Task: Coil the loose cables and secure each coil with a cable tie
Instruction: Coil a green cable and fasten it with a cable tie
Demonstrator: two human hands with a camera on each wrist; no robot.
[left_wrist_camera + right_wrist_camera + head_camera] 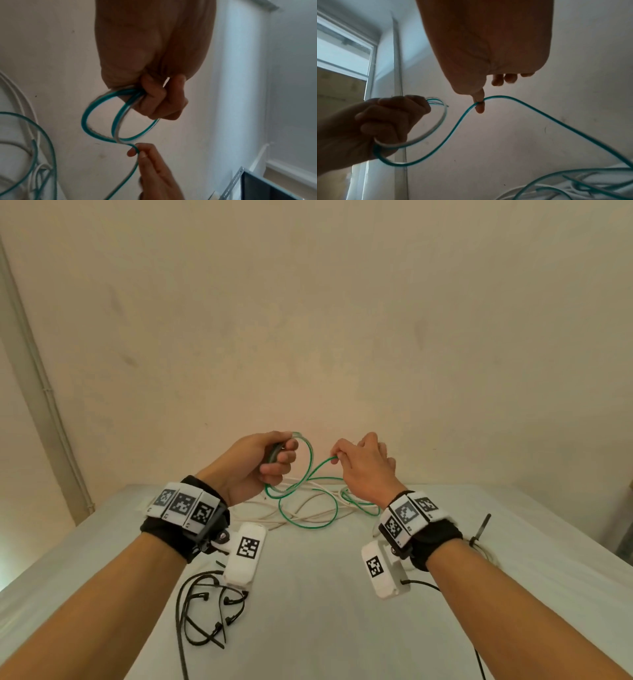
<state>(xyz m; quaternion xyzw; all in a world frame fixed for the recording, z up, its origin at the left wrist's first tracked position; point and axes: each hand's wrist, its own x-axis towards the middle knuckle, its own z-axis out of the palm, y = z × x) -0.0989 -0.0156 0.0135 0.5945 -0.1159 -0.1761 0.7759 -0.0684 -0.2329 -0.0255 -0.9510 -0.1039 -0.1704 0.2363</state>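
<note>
Two cables, one green (310,470) and one white (308,510), trail across a white table (325,594) beside a loose bunch of black ties (205,611). Left wrist view: left hand (154,83) grips several green-and-white loops. Right wrist view: right hand (488,54) pinches the green strand between thumb and forefinger, above the table.

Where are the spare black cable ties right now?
In the head view the black cable ties lie in a loose pile on the white table, near its front edge on the left, just under the left forearm and nearer than the tangled cables.
</note>
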